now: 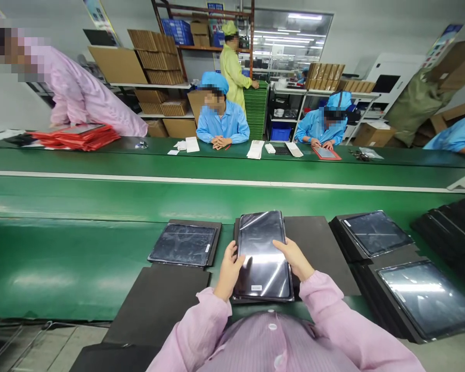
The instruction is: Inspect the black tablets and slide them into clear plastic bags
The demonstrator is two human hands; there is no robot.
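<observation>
A dark, glossy tablet [261, 258] with a small white label near its lower edge is in front of me, upright in the view, over a dark sheet. My left hand [229, 268] is closed around its left edge, thumb near the glass. On the opposite side, my right hand [292, 256] grips the right edge with the thumb resting on the screen. Another tablet [184, 244] lies on dark sheets to the left. Two more, a far tablet [377, 232] and a near tablet [430, 297], rest on dark stacks at the right.
A green conveyor belt [81, 258] runs across. Dark sheets [158, 305] lie at my left, and a black stack [453, 227] stands far right. Red sleeves [77, 137] are piled on the opposite bench. Several people work beyond it, before shelves with cardboard boxes [158, 57].
</observation>
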